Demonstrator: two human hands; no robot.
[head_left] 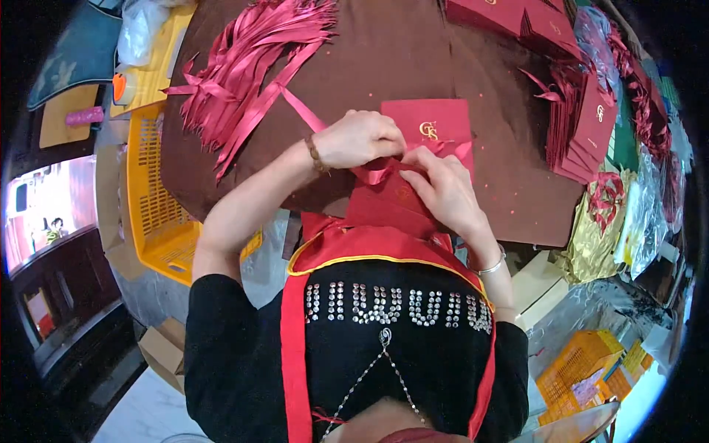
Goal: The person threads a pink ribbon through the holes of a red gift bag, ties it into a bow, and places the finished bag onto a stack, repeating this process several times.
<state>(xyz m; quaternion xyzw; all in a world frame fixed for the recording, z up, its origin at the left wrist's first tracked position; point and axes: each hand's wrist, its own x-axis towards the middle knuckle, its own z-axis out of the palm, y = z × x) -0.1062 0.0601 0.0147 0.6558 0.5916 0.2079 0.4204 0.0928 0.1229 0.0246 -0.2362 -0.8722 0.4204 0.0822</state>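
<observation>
Red ribbon [374, 175] between the fingers [388, 136]

Ribbon bundle [251, 70], far left: cloth, satiny, glossy. Red card [443, 114], middle: smooth paper, matt. Table cover [391, 59]: cloth, matt. Crate [144, 166], left: smooth plastic. Gold wrap [587, 255], right: foil-like, crinkled, glossy. Clear bag [139, 33], far left: glossy plastic.

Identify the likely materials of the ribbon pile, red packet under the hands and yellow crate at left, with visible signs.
Ribbon pile: glossy, apparently satin fabric; soft strips shine along folds.
Red packet: probably matte card or paper; flat panel, crisp edges.
Yellow crate: apparently moulded plastic, slightly glossy; regular slots pierce its wall.
</observation>
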